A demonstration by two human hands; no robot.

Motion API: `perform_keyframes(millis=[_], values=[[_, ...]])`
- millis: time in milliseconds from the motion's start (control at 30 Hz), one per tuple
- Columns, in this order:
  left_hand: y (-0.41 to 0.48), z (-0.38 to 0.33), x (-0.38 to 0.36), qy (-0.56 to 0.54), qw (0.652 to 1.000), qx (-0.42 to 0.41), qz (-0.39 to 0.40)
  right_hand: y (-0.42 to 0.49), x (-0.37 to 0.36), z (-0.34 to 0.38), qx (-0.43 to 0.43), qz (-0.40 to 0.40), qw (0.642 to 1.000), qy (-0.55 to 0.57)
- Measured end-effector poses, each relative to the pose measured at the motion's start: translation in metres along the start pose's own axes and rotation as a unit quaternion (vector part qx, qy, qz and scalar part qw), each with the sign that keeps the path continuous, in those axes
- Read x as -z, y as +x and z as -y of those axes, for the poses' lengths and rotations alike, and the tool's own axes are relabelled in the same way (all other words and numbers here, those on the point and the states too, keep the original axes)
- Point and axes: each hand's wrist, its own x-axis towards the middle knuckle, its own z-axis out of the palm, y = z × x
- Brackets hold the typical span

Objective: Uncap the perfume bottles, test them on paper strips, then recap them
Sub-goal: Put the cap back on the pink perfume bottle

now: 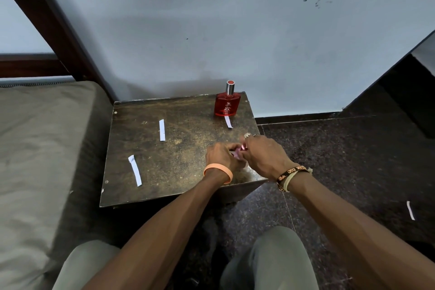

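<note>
A: Which step was in hand there?

B: By my reading, work on the cap of the second bottle. Both hands met over the near right part of the small table [150, 148], closed around a small pink bottle [237, 152]. Whether the cap was coming off or going back on, I could not tell; the fingers hid nearly all of it.

A: And the hands themselves?

B: The left hand [221, 155], with an orange band at the wrist, was curled round the lower part from the left, knuckles up. The right hand [263, 153] came in from the right and pinched at the top, fingers bent down over it (a ring showed on one finger). Both forearms reached forward from the lap, wrists nearly level.

A: Where was everything else?

B: The red bottle [227, 103] stood upright and capped at the far right corner, a paper strip [228, 122] just in front of it. Two more strips lay to the left, one at mid-table [162, 130] and one nearer [135, 170], well apart from the hands. Another strip [410, 210] lay on the floor to the right.

A: What did the next move call for?

B: A steady hold below and a straight pull or push along the neck, I'd judge, so nothing tipped or sprayed astray.
</note>
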Motion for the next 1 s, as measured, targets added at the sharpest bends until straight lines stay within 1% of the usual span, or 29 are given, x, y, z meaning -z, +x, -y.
perform_keyframes(millis=[67,133,300,400,467,533,600,767,900,1000], values=[[0.0,0.0,0.001,0.005,1.0,-0.003,0.005,0.001,-0.002,0.0,0.003,-0.014,0.999,-0.029],[0.0,0.0,0.0,0.007,1.0,-0.006,0.003,0.001,-0.005,0.001,-0.01,-0.026,0.999,-0.034],[0.0,0.0,-0.002,-0.012,1.0,0.008,-0.006,0.0,-0.008,-0.001,-0.016,-0.002,1.0,0.015],[0.001,0.003,-0.002,-0.011,1.0,0.009,0.0,0.0,-0.01,-0.001,-0.022,-0.036,0.999,-0.008],[0.0,0.003,-0.003,-0.01,1.0,0.008,-0.002,0.0,-0.013,-0.001,-0.029,-0.035,0.999,-0.007],[0.0,0.001,-0.004,-0.013,1.0,0.01,0.003,0.0,-0.013,-0.002,-0.034,-0.021,0.999,0.033],[0.001,0.001,-0.002,-0.017,1.0,0.009,0.001,0.0,-0.013,-0.004,-0.032,-0.029,0.997,0.069],[0.0,0.002,-0.002,-0.005,1.0,0.011,0.003,0.002,-0.016,0.0,-0.031,-0.057,0.998,0.022],[-0.001,-0.001,-0.001,-0.01,1.0,0.01,-0.006,0.002,-0.016,-0.001,-0.024,-0.049,0.995,0.079],[-0.002,-0.001,0.0,-0.012,1.0,0.007,-0.001,0.005,-0.016,-0.003,-0.054,-0.067,0.995,0.052]])
